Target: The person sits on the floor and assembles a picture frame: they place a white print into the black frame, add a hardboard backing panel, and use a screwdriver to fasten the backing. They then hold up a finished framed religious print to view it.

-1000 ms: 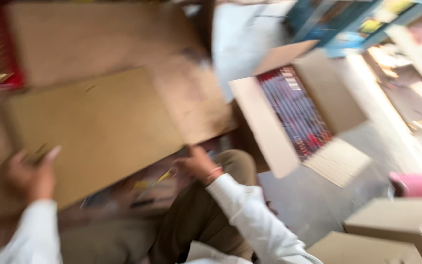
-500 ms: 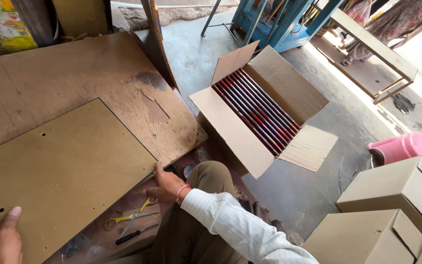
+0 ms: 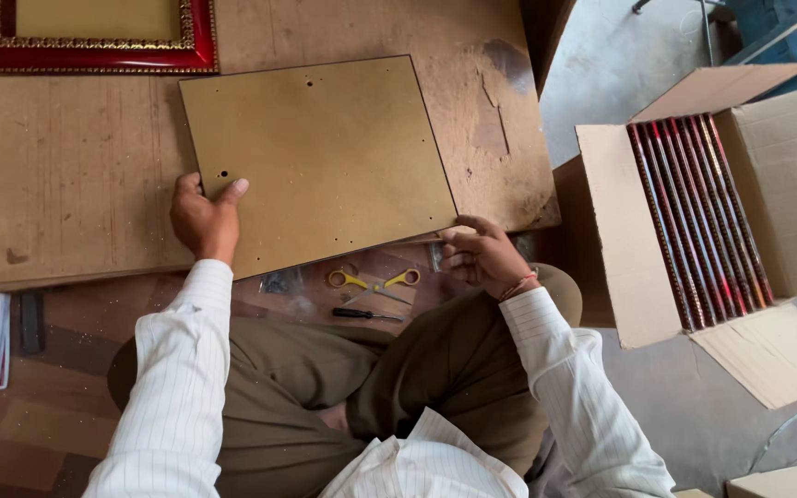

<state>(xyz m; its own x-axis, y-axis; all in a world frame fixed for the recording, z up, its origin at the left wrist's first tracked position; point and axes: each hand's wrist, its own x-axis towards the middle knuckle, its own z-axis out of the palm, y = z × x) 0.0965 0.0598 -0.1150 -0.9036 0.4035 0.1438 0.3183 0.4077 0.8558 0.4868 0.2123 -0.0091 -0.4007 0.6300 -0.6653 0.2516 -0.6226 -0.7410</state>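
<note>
Brown backing board (image 3: 315, 157) lies gripped between both hands.

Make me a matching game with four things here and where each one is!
1. board
2. scissors
3. red frame
4. open box

a. top left corner
b. far right, full of red sticks
c. under the left hand
d. by the knees, below the board's near edge

Pairs: 1-c, 2-d, 3-a, 4-b

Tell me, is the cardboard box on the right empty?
No, the open cardboard box holds a row of red and gold frames standing on edge.
</note>
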